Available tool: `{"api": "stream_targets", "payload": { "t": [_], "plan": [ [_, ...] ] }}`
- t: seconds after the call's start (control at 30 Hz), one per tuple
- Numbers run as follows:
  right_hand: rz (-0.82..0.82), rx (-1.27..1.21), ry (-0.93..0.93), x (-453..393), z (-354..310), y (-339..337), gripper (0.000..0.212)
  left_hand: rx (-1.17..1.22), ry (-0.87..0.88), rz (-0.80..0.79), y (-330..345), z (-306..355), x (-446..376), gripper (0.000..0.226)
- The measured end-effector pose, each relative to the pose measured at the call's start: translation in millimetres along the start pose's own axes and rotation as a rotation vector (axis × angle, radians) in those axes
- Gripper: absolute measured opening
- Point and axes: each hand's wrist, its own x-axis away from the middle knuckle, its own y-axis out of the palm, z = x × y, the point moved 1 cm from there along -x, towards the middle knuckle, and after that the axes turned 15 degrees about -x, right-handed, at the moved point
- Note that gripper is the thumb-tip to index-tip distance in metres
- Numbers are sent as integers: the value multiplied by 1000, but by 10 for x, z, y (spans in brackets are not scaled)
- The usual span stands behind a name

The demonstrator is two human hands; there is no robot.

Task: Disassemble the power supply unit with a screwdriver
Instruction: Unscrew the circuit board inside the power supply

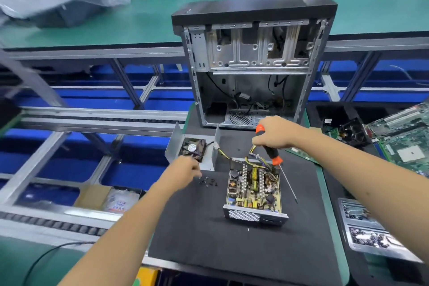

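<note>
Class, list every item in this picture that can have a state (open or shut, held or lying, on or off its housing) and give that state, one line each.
Power supply unit: cover off, circuit board exposed.
Cover with fan: removed, lying open side up, wired to the unit.
Screwdriver: held up, tip off the mat.
Right hand: grips the screwdriver handle.
Left hand: by the loose screws, contents unclear.
Screws: out, loose on the mat.
Computer case: side open, upright.

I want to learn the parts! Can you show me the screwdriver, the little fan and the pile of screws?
screwdriver (271, 153): head view, on its black and orange handle.
little fan (193, 147): head view, on its round hub.
pile of screws (207, 181): head view, middle of the pile.
</note>
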Motion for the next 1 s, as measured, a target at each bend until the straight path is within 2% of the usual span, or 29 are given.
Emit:
{"api": "stream_targets", "payload": {
  "t": [0.07,0.33,0.5,0.77,1.0],
  "plan": [
    [4,-5,1,-7,-43,1,35,-64,-1,-21,199,-39,-20,12],
    [2,43,-30,33,-99,36,34,-145,-5,69,509,-144,-68,24],
    [10,20,-46,56,-109,27,35,-82,-34,136,536,-130,-65,18],
    [18,8,-73,87,-204,3,33,22,-56,141,551,-107,-70,8],
    [0,-23,-147,128,-314,39,31,48,-72,137,535,-105,-67,8]
  ]
}}
